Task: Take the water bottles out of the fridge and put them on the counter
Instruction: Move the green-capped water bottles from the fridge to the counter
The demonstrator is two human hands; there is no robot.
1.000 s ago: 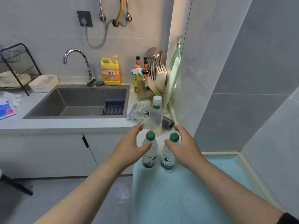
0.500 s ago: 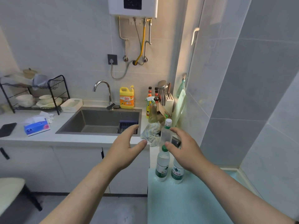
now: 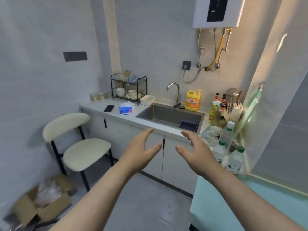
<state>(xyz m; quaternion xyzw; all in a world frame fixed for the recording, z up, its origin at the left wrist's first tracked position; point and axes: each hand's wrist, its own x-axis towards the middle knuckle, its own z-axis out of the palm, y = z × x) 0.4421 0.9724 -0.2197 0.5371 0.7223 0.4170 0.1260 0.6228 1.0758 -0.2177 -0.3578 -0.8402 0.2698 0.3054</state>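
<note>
Both hands had come away from the bottles: the left hand (image 3: pixel 141 152) and right hand (image 3: pixel 198 155) hung open and empty over the floor. Two green-capped bottles (image 3: pixel 235 160) stood on the tabletop (image 3: pixel 216 197) at right, so that delivery looked done.

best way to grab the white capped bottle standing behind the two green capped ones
Grip the white-capped bottle around its upper body, just under the cap, coming from above and the left with the right hand. It stands upright; the two green-capped bottles crowd its lower front, the cutting board is close on its right, and a cloth lies to its left.
</note>
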